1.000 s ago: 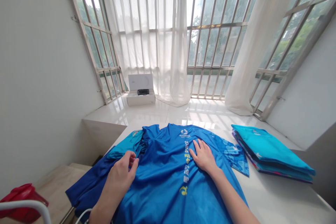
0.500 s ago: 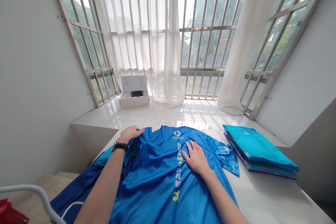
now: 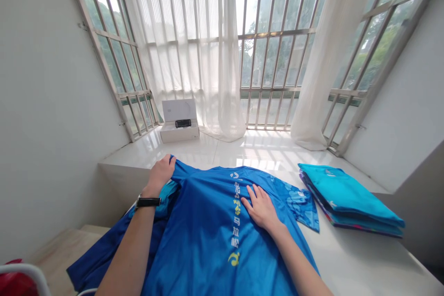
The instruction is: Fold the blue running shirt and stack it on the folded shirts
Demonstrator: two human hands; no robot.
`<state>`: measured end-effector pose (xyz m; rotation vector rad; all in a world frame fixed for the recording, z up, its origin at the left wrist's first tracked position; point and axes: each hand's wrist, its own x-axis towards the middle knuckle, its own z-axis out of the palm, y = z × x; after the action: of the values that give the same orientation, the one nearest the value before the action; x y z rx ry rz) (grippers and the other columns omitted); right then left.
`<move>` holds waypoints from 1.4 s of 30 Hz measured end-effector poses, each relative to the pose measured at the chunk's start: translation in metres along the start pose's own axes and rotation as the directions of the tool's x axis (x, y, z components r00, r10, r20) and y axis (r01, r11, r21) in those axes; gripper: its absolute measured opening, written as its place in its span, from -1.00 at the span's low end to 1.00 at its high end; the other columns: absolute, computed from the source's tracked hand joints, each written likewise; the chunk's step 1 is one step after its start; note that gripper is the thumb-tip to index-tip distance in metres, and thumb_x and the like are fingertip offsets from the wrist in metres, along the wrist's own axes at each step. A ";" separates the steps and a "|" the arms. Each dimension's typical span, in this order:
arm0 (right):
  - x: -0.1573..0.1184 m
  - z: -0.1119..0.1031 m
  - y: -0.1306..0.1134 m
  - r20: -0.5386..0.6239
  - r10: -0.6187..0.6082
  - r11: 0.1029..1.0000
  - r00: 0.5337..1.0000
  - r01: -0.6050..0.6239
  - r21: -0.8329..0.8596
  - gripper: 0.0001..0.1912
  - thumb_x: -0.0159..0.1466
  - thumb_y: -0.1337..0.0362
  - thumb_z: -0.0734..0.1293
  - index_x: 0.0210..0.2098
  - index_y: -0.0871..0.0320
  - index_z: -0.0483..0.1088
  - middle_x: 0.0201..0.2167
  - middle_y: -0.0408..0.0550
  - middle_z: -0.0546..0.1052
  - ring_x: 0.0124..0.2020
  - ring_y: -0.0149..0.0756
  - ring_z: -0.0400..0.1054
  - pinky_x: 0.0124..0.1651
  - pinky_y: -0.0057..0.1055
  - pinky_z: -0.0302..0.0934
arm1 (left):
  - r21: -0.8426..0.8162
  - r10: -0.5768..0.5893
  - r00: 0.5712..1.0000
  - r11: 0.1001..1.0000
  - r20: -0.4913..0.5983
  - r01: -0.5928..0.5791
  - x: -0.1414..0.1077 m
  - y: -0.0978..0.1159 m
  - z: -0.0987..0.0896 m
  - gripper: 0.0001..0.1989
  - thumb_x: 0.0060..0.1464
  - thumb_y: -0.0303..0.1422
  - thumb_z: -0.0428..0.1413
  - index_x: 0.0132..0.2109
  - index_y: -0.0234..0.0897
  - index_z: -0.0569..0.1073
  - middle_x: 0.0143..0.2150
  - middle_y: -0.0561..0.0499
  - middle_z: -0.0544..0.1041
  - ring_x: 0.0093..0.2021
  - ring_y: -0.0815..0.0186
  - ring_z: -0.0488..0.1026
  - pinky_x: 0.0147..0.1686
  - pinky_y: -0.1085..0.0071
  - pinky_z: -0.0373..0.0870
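Note:
A blue T-shirt (image 3: pixel 204 222) with white and yellow lettering down its middle is spread on the white table, its collar toward the window. My left hand (image 3: pixel 161 176), below a black watch, grips the shirt's left sleeve and lifts it, drawing the cloth taut. On the right chest, beside the lettering, my right hand (image 3: pixel 261 208) rests flat with fingers spread. The patterned right sleeve (image 3: pixel 301 203) lies out on the table. Beneath my left arm are more dark blue and teal clothes (image 3: pixel 104 252), partly hidden.
A stack of folded teal clothes (image 3: pixel 348 199) sits on the white table (image 3: pixel 360 259) at the right. An open white box (image 3: pixel 179 133) holding a black device stands on the window ledge. A white tube (image 3: pixel 29 274) and something red are at the lower left.
My left hand has moved left and up with the sleeve, pulling the shirt's left side smoother. My right hand stays flat on the shirt. The view has shifted slightly.

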<state>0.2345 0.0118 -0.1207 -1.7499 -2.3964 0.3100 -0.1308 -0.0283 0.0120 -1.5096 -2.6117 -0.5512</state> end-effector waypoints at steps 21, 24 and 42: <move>0.001 0.005 0.008 -0.010 -0.011 0.999 1.000 0.011 -0.041 -0.29 0.43 -0.09 0.07 0.42 0.19 0.09 0.46 0.14 0.04 0.47 -0.02 -0.14 0.45 -0.16 -0.22 | 0.020 0.314 0.870 0.938 0.379 -0.346 -0.021 0.033 0.082 -0.40 0.29 0.02 -0.09 0.34 -0.14 0.30 0.37 -0.13 0.31 0.34 0.01 0.25 0.29 0.09 0.18; 0.002 0.006 0.008 0.003 0.001 0.999 1.000 -0.001 -0.034 -0.25 0.42 -0.13 0.06 0.44 0.18 0.04 0.48 0.13 -0.02 0.48 -0.02 -0.20 0.46 -0.13 -0.28 | 0.017 0.270 0.882 0.954 0.385 -0.299 -0.028 0.028 0.098 -0.28 0.29 0.14 -0.22 0.42 -0.11 0.15 0.47 -0.14 0.11 0.44 -0.03 0.06 0.35 -0.10 -0.03; 0.015 -0.005 0.069 -0.226 0.230 0.972 0.947 -0.233 0.015 -0.27 0.42 -0.06 0.04 0.39 0.32 0.12 0.38 0.28 0.17 0.43 0.05 -0.04 0.38 -0.06 -0.06 | 0.158 0.344 0.932 0.920 0.114 -0.359 -0.058 0.099 0.074 -0.42 0.27 -0.32 -0.06 0.39 -0.37 0.19 0.44 -0.33 0.13 0.45 -0.14 -0.04 0.35 -0.20 -0.16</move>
<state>0.2950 0.0470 -0.1334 -1.9585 -2.0445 0.1142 -0.0091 -0.0060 -0.0443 -1.9135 -2.2839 -0.2194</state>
